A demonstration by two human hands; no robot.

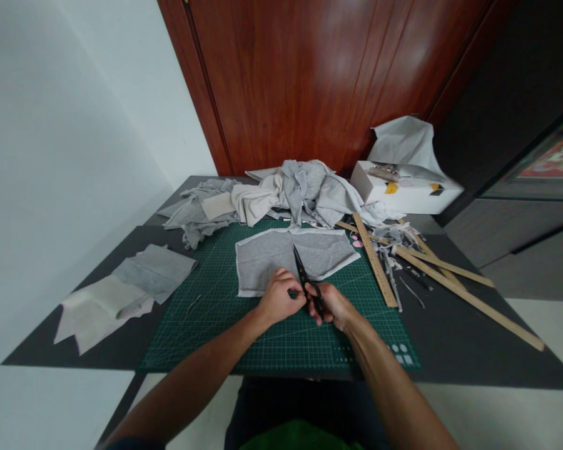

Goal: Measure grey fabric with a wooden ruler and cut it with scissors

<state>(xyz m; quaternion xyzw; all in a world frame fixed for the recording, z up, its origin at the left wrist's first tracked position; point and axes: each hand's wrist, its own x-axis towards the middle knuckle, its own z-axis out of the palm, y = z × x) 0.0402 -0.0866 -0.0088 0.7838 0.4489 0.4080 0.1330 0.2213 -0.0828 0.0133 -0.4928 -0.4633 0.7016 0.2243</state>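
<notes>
A grey fabric piece [263,253] with pale edges lies spread on the green cutting mat [201,337]. My right hand [331,303] is wrapped round the handles of black scissors [301,265]. Their blades point away from me, over the middle of the fabric, where a line runs up toward its far edge. Closed at the fabric's near edge, my left hand [281,295] pinches the cloth just left of the scissors. Its fingertips partly hide that edge, and the near part of the blades lies between both hands.
Crumpled grey and cream cloth [314,187] is heaped at the back, beside a white box [403,187]. Wooden rulers [375,262] and loose scraps [396,237] lie at the right. More cut fabric [154,272] rests at the left. A thread [194,303] lies on the mat.
</notes>
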